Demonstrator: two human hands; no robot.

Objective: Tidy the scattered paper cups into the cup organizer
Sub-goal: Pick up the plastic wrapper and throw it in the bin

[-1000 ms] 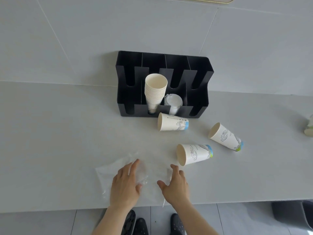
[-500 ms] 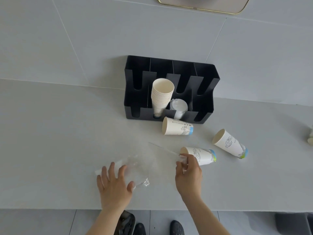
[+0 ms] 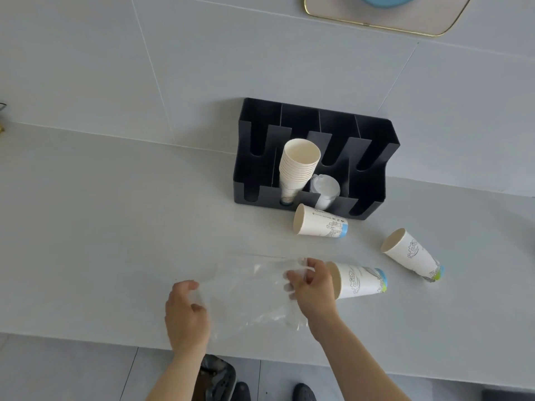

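Observation:
A black cup organizer (image 3: 373, 146) stands against the wall with a stack of paper cups (image 3: 298, 166) leaning in one slot and white lids (image 3: 325, 188) in the slot beside it. Three printed paper cups lie on their sides on the table: one (image 3: 320, 224) just in front of the organizer, one (image 3: 412, 254) to the right, one (image 3: 360, 280) touching my right hand. A clear plastic bag (image 3: 249, 287) is lifted between my hands. My left hand (image 3: 185, 311) grips its left end and my right hand (image 3: 314, 287) pinches its right end.
The white table (image 3: 101, 227) ends at a front edge close to my wrists, with grey floor and dark shoes below. A gold-rimmed tray (image 3: 385, 15) hangs on the tiled wall above the organizer.
Both hands have closed on the plastic bag and raised it off the table. My right hand moved right, up against the nearest lying cup.

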